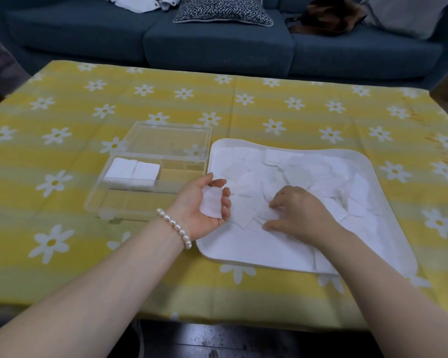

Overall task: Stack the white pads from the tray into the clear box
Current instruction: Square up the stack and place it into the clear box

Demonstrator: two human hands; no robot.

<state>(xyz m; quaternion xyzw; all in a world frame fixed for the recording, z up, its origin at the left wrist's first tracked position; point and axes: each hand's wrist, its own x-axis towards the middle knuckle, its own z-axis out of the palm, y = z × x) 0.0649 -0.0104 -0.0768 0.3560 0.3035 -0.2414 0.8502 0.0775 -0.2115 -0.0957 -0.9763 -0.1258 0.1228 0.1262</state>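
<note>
A white tray (388, 228) on the right holds several loose white pads (303, 174) in a heap. To its left lies the clear box (119, 202), lid open flat behind it, with two stacks of pads (132, 170) side by side in its far left part. My left hand (202, 205) is palm up at the tray's left edge, its curled fingers holding a small stack of pads (212, 205). My right hand (298, 211) is palm down in the tray, thumb and fingers pinching a pad (265, 215) from the heap.
The table wears a yellow cloth with white daisies (243, 99). A dark blue sofa (217, 45) with cushions and clothes runs along the far side. The table's front edge lies under my forearms.
</note>
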